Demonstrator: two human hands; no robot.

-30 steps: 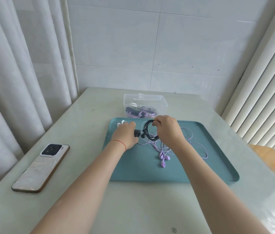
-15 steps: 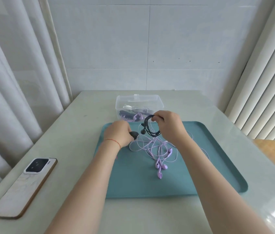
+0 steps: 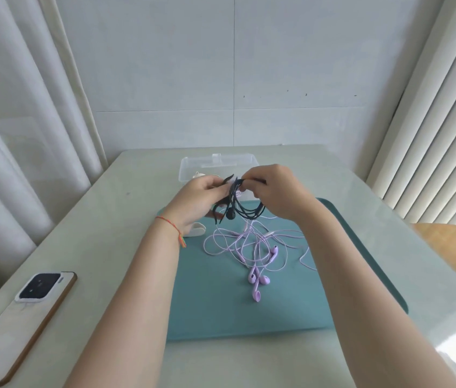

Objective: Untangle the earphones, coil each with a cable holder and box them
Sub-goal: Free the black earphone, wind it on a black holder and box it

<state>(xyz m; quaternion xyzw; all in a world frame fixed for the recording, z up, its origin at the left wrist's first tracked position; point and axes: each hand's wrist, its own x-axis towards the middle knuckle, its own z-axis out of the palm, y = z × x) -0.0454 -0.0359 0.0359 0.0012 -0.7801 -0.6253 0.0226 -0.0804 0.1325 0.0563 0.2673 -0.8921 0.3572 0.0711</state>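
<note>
**Black earphones coiled and held for binding; purple pair still tangled**

Both hands are raised above the far edge of the teal tray [image 3: 361, 275]. The right hand [image 3: 280, 191] pinches the top of the coiled black earphones [image 3: 245, 210], whose loops hang below the fingers with one earbud dangling at the lower left of the coil. The left hand [image 3: 196, 200] has its fingers curled round a dark cable holder [image 3: 221, 203], its strap ends projecting above and below the fingers just beside the coil. The step in hand appears to be fastening the holder round the coil; it does not look closed yet. The purple earphones [image 3: 254, 247] lie loose on the tray in crossed loops, buds toward the near side, neither untangled nor coiled. A white holder [image 3: 197, 229] rests at the tray's left edge. The clear box [image 3: 193, 166] stands on the tabletop [image 3: 126, 219] beyond the tray; its contents are largely hidden by the hands. A phone [image 3: 25, 312] lies well apart at the left.
</note>
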